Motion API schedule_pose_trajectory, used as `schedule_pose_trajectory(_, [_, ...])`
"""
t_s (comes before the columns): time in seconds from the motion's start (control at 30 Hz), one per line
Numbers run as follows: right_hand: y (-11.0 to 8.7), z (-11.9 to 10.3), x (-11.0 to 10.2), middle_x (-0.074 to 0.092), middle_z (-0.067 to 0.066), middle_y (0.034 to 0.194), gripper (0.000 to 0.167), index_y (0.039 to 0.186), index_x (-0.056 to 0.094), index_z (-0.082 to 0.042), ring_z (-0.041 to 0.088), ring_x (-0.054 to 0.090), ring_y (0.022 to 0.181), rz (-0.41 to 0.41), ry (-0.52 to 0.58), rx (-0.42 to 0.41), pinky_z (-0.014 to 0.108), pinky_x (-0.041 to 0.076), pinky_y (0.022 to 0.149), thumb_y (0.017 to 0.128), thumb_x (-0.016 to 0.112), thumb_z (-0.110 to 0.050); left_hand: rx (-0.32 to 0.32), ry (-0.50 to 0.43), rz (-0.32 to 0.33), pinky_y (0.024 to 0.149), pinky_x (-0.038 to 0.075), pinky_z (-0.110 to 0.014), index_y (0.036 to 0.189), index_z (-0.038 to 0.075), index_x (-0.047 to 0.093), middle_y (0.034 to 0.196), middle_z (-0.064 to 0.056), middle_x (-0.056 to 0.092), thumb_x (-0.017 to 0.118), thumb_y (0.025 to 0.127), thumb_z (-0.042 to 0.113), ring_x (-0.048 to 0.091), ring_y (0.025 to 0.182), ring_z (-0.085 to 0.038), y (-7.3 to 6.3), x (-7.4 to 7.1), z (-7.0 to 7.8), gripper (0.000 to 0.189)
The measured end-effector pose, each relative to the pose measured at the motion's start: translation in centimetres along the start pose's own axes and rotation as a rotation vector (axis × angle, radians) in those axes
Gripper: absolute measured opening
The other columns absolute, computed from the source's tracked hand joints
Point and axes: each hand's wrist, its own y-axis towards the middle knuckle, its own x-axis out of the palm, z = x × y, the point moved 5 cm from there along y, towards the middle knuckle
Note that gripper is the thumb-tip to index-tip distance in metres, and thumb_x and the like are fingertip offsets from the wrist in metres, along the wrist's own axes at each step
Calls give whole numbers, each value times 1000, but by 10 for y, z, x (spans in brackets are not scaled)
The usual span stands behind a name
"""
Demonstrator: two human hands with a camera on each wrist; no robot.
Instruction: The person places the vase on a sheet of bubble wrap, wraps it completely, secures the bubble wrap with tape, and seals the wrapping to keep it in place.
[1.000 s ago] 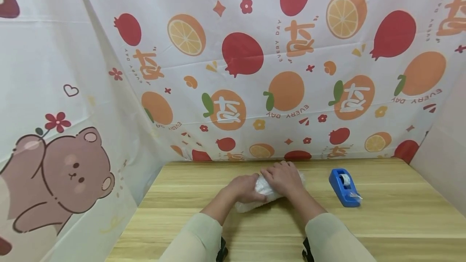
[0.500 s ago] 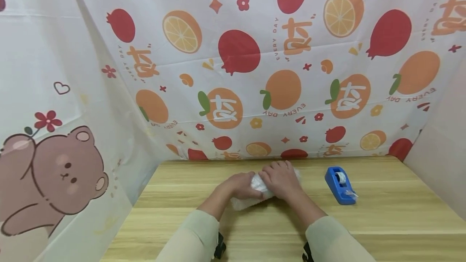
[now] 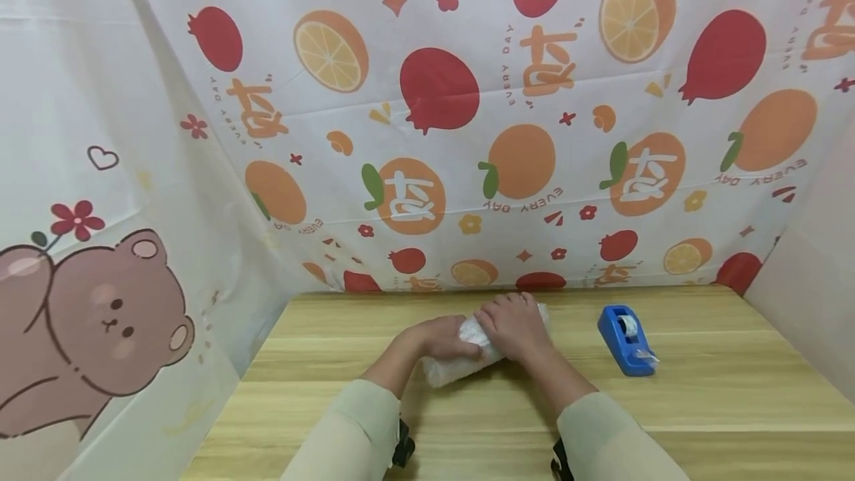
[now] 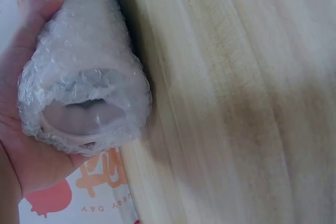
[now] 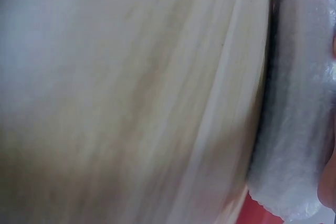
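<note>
A bubble-wrapped roll (image 3: 454, 371) lies slantwise on the wooden table, its near end toward the left. My left hand (image 3: 444, 338) grips the roll near that end, thumb along the near side and fingers over the back. In the left wrist view the bubble wrap (image 4: 89, 56) is wound in layers round a pale, hollow thing with an open, pinkish rim. Farther along, my right hand (image 3: 513, 325) holds the roll from above with its fingers bent over the top. The right wrist view shows the roll's long side (image 5: 294, 103) against the tabletop.
To the right stands a blue tape dispenser (image 3: 626, 347) with a strip of clear tape hanging off its front. Behind the wooden table (image 3: 721, 392) hangs a fruit-print cloth (image 3: 574, 228); another cloth with a bear (image 3: 120, 318) hangs at the left.
The roll looks rounder at its near end than a second ago, as the wrap has turned a little under my hands. Both hands stay nearly in place; the head view shifts slightly.
</note>
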Motion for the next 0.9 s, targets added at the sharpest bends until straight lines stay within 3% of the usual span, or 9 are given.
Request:
schedule_pose_trajectory(0.1, [2,-1,0,62,1,131,44,121,67,-26,30,50,127,-9,7,6,57,24,113,102,35,-50,-29,10,8,70,48,-28,112,14,55,94,2,59,69,85,48,56,81,-11,-3,0,0,46])
schedule_pose_trajectory(0.2, [3,-3,1,62,1,133,45,122,67,-26,31,49,127,-27,5,8,58,24,113,103,33,-49,-81,74,53,77,48,-33,126,9,53,107,-4,59,68,83,55,56,91,-17,-7,-1,0,65])
schedule_pose_trajectory(0.3, [5,-4,0,61,1,134,46,125,66,-25,31,49,128,-40,-9,15,58,24,113,103,32,-47,-97,195,122,88,47,-40,143,12,44,127,-10,55,63,84,64,53,110,-24,-10,0,2,81])
schedule_pose_trajectory(0.43, [8,-2,-2,61,1,135,46,127,66,-25,31,49,129,-47,-28,30,57,24,113,104,32,-47,-83,384,211,92,48,-49,154,22,31,141,-11,49,51,89,69,50,123,-30,-12,4,9,83])
schedule_pose_trajectory(0.53, [9,0,-3,61,1,136,46,129,65,-25,31,49,129,-64,-27,43,57,24,113,104,33,-46,-81,502,257,90,50,-50,156,25,26,141,-9,50,43,93,70,54,121,-30,-14,10,14,79])
schedule_pose_trajectory(0.63, [11,1,-3,60,1,137,47,131,64,-24,31,48,131,-84,-19,50,57,24,113,104,31,-46,-80,561,288,87,51,-48,157,24,24,137,-8,53,38,96,67,58,114,-29,-18,14,18,76])
schedule_pose_trajectory(0.8, [12,2,-2,60,1,137,47,130,64,-22,31,49,131,-93,4,65,56,24,114,104,30,-41,-57,684,356,74,53,-42,156,21,25,120,-8,60,36,99,62,64,93,-25,-24,20,26,71])
schedule_pose_trajectory(0.9, [13,2,-2,61,2,136,47,130,65,-20,31,50,130,-94,5,68,56,24,114,104,30,-39,-54,774,402,67,53,-40,155,20,28,112,-9,62,39,95,68,63,85,-25,-25,22,29,78])
